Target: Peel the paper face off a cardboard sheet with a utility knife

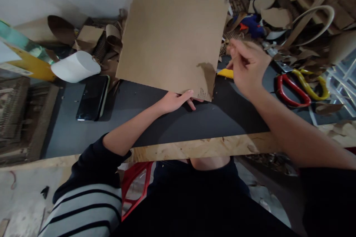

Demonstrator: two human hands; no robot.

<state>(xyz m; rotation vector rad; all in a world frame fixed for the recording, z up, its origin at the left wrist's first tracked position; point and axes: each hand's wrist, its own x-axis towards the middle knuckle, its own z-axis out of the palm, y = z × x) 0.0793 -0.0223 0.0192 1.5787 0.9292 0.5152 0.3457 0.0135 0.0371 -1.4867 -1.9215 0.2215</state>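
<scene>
A large sheet of brown cardboard (172, 37) is tilted up over the dark work surface, with short ink-like strokes near its lower right corner. My left hand (179, 100) grips its lower edge, thumb on the face and fingers beneath. To the right of the sheet, my right hand (247, 63) is raised, with its fingers curled together; it is slightly blurred, and anything pinched in it is too small to make out. A yellow toothed tool (226, 73) lies on the surface between the sheet and my right hand.
A phone (91, 98) and a white roll (75, 67) lie on the left. Scissors with red and yellow handles (293, 90) are at the right. Cardboard scraps (90, 37) crowd the back. The wooden front edge (194, 149) runs before my lap.
</scene>
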